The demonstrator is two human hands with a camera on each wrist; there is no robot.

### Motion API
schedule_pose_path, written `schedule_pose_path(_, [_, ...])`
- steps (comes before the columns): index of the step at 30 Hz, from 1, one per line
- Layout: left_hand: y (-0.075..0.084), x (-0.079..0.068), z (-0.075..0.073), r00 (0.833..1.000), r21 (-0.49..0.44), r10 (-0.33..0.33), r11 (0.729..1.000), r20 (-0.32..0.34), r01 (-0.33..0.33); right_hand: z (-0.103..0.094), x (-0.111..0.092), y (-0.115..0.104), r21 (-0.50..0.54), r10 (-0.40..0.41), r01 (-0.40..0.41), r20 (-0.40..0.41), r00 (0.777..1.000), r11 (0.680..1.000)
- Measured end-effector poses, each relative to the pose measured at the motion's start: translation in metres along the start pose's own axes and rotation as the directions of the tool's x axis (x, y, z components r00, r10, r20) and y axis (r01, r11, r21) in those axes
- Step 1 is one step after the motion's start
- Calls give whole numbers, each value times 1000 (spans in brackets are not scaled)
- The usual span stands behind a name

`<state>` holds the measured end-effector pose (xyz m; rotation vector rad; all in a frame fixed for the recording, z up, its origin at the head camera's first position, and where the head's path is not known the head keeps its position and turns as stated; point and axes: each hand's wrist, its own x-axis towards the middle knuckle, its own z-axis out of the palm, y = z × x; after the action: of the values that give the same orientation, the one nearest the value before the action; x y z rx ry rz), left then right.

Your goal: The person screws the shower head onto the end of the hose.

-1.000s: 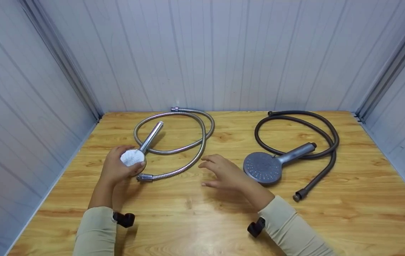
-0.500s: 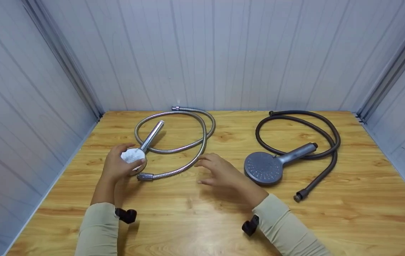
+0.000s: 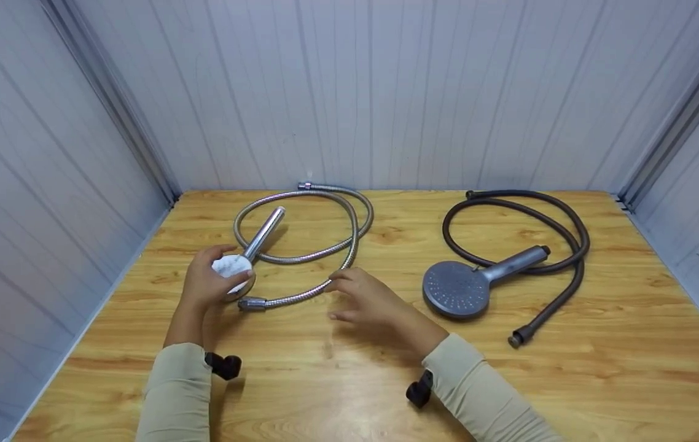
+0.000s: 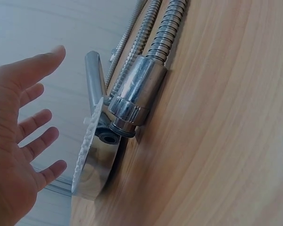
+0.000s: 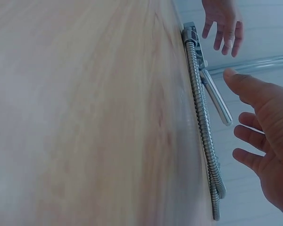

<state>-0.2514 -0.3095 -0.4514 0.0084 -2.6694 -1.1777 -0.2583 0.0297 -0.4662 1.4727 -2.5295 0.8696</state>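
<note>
My left hand (image 3: 204, 279) hovers over a chrome hand shower (image 3: 232, 267) with a white face. In the left wrist view, its fingers are spread and a gap shows between them and the hand shower (image 4: 95, 162). Beside that shower head lies the end fitting of a chrome shower hose (image 3: 354, 236), whose coil runs behind. My right hand (image 3: 367, 299) is held above the table near the bend of this hose, fingers relaxed and nothing in them. The right wrist view shows the hose (image 5: 201, 110) apart from the fingers.
A larger grey hand shower (image 3: 457, 290) lies to the right, its handle over a coiled dark hose (image 3: 581, 236). All rest on a wood-grain table (image 3: 325, 380). Pale panel walls (image 3: 349, 92) close off the back and both sides.
My right hand has moved left, away from the grey hand shower and toward the chrome hose. The left hand has stayed over the chrome hand shower. The showers and hoses lie as before.
</note>
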Motion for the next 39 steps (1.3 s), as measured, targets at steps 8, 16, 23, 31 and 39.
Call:
schedule_pose_path(8, [-6, 4, 5, 1000, -18, -10, 1000, -13, 10, 8, 6, -4, -48, -30, 29, -19, 999, 998])
schedule_pose_path(16, [-10, 6, 6, 999, -11, -46, 999, -11, 46, 19, 11, 0, -30, -69, 67, -88, 994, 997])
schedule_pose_path(23, [-12, 8, 5, 1000, 14, -29, 999, -6, 29, 24, 18, -1, 1, -26, 26, -70, 997, 1000])
schedule_pose_path(31, [-10, 15, 10, 1000, 56, -5, 998, 15, 4, 27, 24, -2, 29, 56, -56, -14, 998, 998])
schedule_pose_path(39, [-17, 19, 15, 999, 188, 7, 982, 49, -16, 32, 29, 3, -22, 72, -72, 31, 997, 997])
